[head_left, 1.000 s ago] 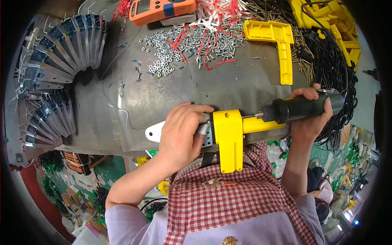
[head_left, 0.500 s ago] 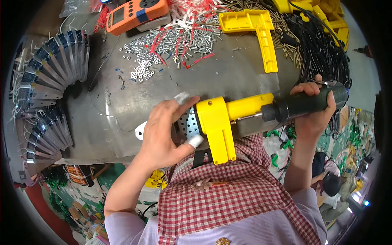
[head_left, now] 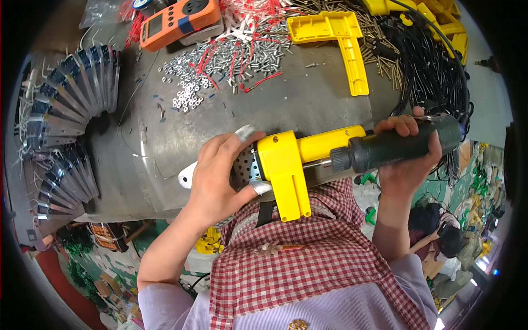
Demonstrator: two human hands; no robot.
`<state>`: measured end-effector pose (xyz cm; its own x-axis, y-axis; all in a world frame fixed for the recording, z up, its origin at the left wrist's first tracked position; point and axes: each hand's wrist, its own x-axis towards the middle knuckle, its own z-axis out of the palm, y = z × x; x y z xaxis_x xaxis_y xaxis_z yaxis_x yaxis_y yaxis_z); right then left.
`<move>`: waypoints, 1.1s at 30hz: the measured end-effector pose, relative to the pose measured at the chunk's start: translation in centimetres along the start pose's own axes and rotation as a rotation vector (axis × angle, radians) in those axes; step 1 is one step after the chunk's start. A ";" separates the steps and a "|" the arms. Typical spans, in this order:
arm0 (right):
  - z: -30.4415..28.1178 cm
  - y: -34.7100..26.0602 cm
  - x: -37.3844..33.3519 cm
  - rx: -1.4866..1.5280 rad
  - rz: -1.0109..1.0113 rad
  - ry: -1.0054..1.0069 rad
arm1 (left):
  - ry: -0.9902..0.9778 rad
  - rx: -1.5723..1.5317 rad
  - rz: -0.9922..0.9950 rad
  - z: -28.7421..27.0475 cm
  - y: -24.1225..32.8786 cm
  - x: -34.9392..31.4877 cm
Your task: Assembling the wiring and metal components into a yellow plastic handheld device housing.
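My left hand (head_left: 215,175), with white wraps on thumb and index fingertip, grips the perforated metal end of a yellow plastic tool housing (head_left: 283,176) above the table's near edge. A white tab with a hole (head_left: 187,175) sticks out past that hand. My right hand (head_left: 410,165) is wrapped round a black electric screwdriver (head_left: 385,148), held nearly level. Its bit reaches left into the side of the yellow housing, beside the handle part; the tip is hidden there. A single yellow half-shell (head_left: 352,52) lies open side up farther back.
Loose screws (head_left: 258,58) and small white nuts (head_left: 188,96) cover the table's back. An orange meter (head_left: 179,23) stands behind them. Black cables (head_left: 432,71) heap at the right; rows of circuit boards with clear strips (head_left: 82,82) stand left. Another person (head_left: 451,239) sits beyond, lower right.
The screwdriver has shifted left, closer to the yellow housing, so less of its bit shows. My left hand keeps its hold on the housing, which sits slightly farther left in view.
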<state>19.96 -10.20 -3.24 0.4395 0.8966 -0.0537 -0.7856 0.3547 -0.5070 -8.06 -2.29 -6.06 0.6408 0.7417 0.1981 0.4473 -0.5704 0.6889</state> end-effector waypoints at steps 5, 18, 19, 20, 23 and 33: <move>-0.8 -0.3 0.0 -0.074 -0.037 0.033 | -0.022 -0.263 -0.024 -0.8 0.0 0.4; -1.1 -0.4 0.5 -0.104 0.007 0.027 | 0.108 0.550 -0.067 -5.8 -5.9 3.4; -1.2 -0.4 0.6 -0.092 0.016 0.012 | 0.054 0.558 -0.039 -6.1 -6.0 3.5; -1.3 -0.5 0.6 -0.093 0.012 0.016 | 0.050 0.556 -0.035 -6.3 -6.0 3.5; -1.4 -0.5 0.7 -0.116 0.008 0.003 | 0.073 0.407 -0.154 -6.5 -5.7 3.3; -1.5 -0.5 0.8 -0.076 0.029 0.011 | 0.031 0.468 -0.096 -5.9 -4.7 3.6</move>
<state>21.32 -10.08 -4.34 0.4225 0.9029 -0.0788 -0.7626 0.3071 -0.5694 -11.56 5.14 -4.52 0.5669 0.8051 0.1744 0.7412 -0.5909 0.3185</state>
